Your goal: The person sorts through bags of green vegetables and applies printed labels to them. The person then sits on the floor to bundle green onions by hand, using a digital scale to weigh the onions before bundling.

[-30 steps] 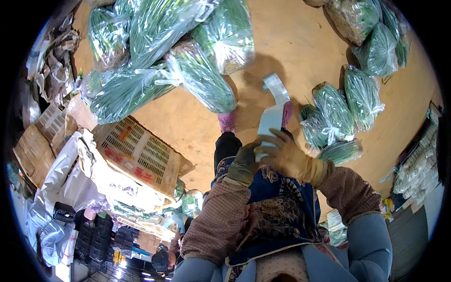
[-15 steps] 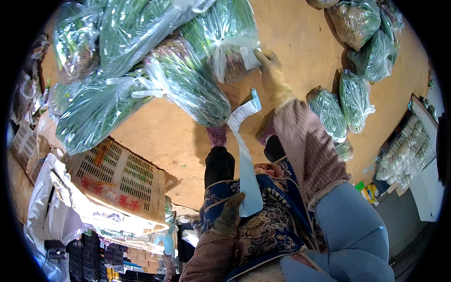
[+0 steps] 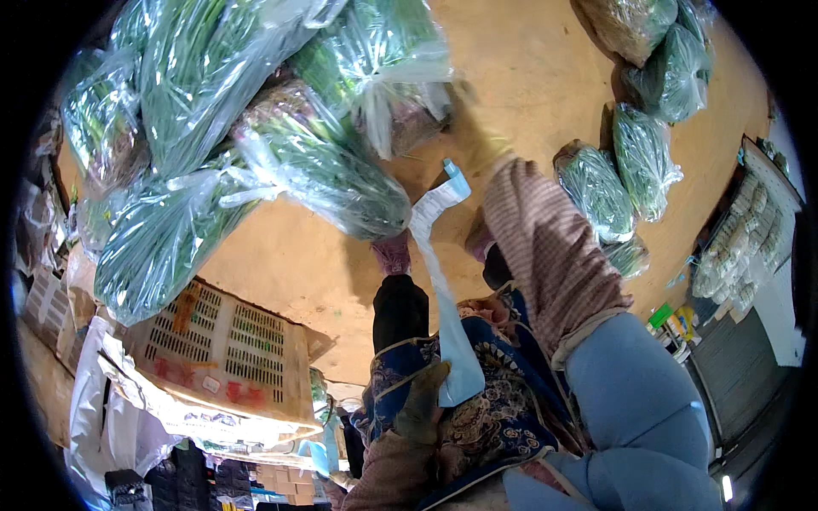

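Pinching pale-blue strip point(image 3: 460, 356) low in frame

L hand point(image 3: 423, 400), lower centre, grips the strip's edge, prob. so it won't slip off the apron point(image 3: 486, 430); its loose length runs up to mid-frame. R hand point(image 3: 484, 138), upper centre, is blurred nr the knotted bag point(image 3: 383, 53); can't tell its grip. Knot point(image 3: 372, 81) prob. keeps greens point(image 3: 400, 27) bundled w/in.

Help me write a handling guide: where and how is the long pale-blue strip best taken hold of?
I'd pinch the strip flat at its bent upper end, coming from the right. It looks thin and narrow, the left hand holds its lower end, and a bagged green bundle crowds its upper part from the left.
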